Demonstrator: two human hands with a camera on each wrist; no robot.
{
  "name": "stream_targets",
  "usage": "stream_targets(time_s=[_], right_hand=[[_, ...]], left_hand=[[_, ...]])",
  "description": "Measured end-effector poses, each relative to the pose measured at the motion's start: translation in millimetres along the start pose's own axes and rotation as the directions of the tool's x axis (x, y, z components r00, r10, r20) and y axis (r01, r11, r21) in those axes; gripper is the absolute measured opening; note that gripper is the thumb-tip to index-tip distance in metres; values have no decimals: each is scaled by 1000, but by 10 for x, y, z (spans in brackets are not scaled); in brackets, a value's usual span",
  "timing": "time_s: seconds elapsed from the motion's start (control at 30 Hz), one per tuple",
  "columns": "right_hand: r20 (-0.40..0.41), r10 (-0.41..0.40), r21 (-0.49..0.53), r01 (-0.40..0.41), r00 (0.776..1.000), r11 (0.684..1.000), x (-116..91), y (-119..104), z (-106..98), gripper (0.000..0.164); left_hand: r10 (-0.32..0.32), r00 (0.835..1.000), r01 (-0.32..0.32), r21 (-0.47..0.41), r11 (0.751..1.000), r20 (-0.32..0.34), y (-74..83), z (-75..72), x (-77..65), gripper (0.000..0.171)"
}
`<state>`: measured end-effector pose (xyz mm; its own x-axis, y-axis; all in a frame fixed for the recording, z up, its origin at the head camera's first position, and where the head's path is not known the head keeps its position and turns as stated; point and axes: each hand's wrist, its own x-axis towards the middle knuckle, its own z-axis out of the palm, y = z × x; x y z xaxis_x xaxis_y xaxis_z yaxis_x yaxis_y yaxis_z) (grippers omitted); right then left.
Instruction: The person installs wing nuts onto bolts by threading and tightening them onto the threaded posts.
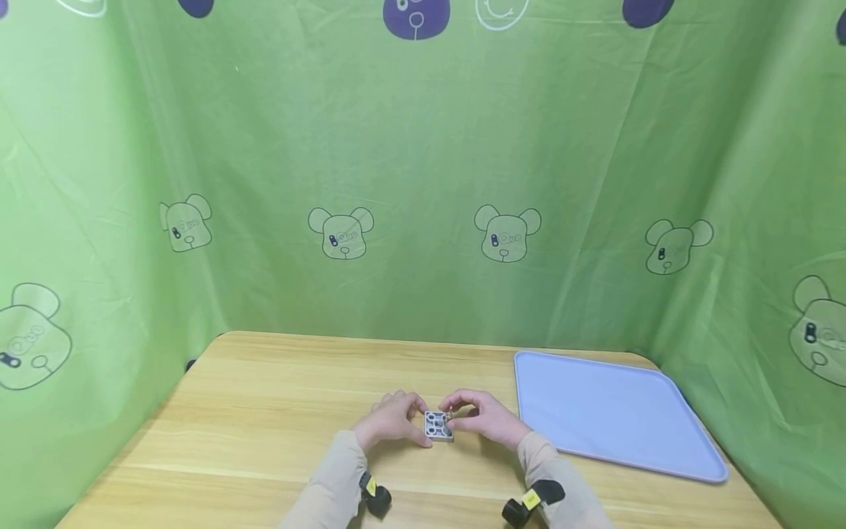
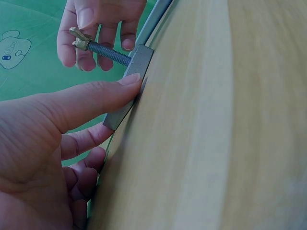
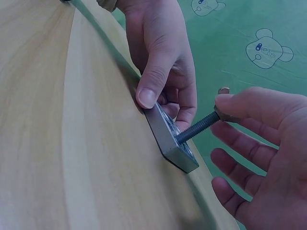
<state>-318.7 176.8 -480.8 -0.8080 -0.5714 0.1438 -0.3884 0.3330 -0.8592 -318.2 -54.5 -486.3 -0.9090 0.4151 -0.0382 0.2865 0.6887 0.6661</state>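
Hands work a bolt into a metal plate at lower centre.
Left hand (image 1: 390, 422) steadies the plate (image 1: 438, 426) on the worktop (image 1: 264, 411), its grip clasping the edges; right hand (image 1: 485, 419) pinches the bolt (image 3: 199, 128) head.

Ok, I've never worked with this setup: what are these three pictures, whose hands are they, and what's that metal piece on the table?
There is no machine here: a person works with two bare hands, wearing small cameras. The wide picture comes from the head camera, looking down at a wooden table in front of a green cloth backdrop. The other two come from cameras on each wrist, so they look tilted and very close. On the table lie a light blue tray and a small square metal plate with holes. The left hand steadies the plate against the table. The right hand pinches the winged head of a threaded bolt that stands in one of the plate's holes.
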Motion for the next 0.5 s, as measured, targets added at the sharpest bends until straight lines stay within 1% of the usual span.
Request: stream_targets(time_s=[0.33,0.5], right_hand=[[-36,-7,-46,5,999,999,-10,12,-1,23],[-45,12,-66,-15,999,998,3,16,2,20]], left_hand=[[0,1000,0,7,1000,-1,0,5,3,54],[-7,1000,7,7,1000,0,-14,12,19,54]])
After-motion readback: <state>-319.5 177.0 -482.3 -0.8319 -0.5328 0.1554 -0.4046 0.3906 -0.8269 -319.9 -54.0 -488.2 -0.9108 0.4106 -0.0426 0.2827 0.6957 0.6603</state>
